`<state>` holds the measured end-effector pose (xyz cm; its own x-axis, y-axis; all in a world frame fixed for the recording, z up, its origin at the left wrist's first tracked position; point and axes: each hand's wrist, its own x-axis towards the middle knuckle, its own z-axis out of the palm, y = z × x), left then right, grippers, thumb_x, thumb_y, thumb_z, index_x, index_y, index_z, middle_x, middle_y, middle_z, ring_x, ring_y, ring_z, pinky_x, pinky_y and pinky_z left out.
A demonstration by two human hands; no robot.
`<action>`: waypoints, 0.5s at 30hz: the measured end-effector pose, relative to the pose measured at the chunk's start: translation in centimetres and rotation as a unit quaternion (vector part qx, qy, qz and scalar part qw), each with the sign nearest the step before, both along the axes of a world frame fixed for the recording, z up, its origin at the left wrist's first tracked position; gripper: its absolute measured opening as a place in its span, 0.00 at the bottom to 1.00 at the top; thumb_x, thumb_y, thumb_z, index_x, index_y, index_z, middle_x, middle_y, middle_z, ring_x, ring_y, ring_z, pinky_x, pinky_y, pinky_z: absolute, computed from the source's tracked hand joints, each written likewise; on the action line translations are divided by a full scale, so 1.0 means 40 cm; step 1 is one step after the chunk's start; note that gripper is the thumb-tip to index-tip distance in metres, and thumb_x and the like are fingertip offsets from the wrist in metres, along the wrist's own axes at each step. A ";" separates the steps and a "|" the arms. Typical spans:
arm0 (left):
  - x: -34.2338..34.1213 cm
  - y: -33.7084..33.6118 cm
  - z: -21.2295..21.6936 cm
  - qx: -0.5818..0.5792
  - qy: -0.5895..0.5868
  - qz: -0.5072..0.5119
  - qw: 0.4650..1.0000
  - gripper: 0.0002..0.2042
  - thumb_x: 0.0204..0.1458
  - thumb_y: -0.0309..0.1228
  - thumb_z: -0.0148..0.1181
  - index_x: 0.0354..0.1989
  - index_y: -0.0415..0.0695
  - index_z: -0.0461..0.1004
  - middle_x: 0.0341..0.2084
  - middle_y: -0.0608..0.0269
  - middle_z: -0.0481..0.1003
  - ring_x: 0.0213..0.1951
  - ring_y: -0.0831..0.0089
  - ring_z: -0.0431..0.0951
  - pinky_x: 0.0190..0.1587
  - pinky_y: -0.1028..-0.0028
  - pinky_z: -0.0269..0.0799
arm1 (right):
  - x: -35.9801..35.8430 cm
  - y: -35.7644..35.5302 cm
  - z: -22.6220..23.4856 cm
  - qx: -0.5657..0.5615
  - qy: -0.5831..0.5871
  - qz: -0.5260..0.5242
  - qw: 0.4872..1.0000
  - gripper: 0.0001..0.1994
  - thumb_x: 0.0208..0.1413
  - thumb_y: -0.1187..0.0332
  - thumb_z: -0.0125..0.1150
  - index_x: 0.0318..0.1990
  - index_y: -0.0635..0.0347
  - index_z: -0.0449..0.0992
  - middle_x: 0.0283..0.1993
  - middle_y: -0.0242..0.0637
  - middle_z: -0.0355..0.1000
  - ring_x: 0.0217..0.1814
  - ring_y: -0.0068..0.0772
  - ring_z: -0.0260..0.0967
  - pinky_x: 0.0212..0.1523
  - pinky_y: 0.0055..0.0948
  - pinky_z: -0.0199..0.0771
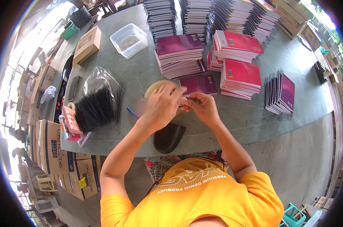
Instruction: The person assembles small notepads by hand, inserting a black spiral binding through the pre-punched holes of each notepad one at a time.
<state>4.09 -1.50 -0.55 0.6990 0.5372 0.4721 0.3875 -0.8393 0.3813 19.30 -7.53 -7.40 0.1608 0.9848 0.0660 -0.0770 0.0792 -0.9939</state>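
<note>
My left hand point(162, 106) and my right hand point(201, 107) meet over the grey-green table point(141, 72), fingers pinched together on a small thing I cannot make out. Under my left hand lies a roll of clear tape point(156, 87), partly hidden. A single purple notebook point(200, 83) lies flat just beyond my right hand. A blue pen point(132, 112) pokes out left of my left wrist. A black curved object point(168, 138) sits at the table edge below my hands.
Stacks of purple and pink spiral notebooks point(237, 62) fill the far and right side. A clear bag of black spiral coils point(97, 102) lies to the left, with a clear plastic tub point(128, 40) and a cardboard box point(87, 45) beyond. Cartons point(54, 145) stand on the floor.
</note>
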 end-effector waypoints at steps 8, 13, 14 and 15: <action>0.039 0.001 -0.010 -0.038 -0.017 -0.063 0.997 0.10 0.45 0.24 0.57 0.37 0.38 0.73 0.30 0.51 0.74 0.37 0.53 0.73 0.42 0.61 0.68 | 0.017 -0.008 0.004 0.016 -0.049 -0.024 0.998 0.06 0.53 0.76 0.56 0.37 0.67 0.74 0.27 0.31 0.73 0.30 0.15 0.69 0.31 0.18 0.71; 0.036 0.006 -0.017 0.014 0.023 -0.031 0.999 0.08 0.45 0.23 0.56 0.35 0.38 0.74 0.32 0.51 0.74 0.38 0.54 0.74 0.42 0.63 0.70 | -0.009 0.008 -0.018 0.073 -0.078 -0.061 0.992 0.06 0.52 0.76 0.57 0.37 0.69 0.73 0.28 0.34 0.73 0.30 0.19 0.70 0.32 0.21 0.72; 0.026 0.007 -0.019 0.014 0.006 -0.046 0.999 0.08 0.45 0.23 0.56 0.35 0.38 0.74 0.32 0.51 0.75 0.38 0.54 0.74 0.41 0.63 0.70 | -0.009 0.005 -0.002 0.049 -0.066 -0.041 0.996 0.06 0.53 0.76 0.57 0.38 0.69 0.73 0.29 0.33 0.73 0.30 0.18 0.69 0.33 0.21 0.72; 0.018 0.010 -0.018 0.017 -0.007 -0.060 0.998 0.09 0.45 0.22 0.55 0.36 0.38 0.74 0.32 0.51 0.75 0.38 0.55 0.74 0.41 0.64 0.70 | -0.009 0.001 0.020 0.028 -0.049 -0.019 0.998 0.06 0.53 0.77 0.56 0.38 0.68 0.73 0.29 0.32 0.73 0.31 0.17 0.69 0.34 0.20 0.71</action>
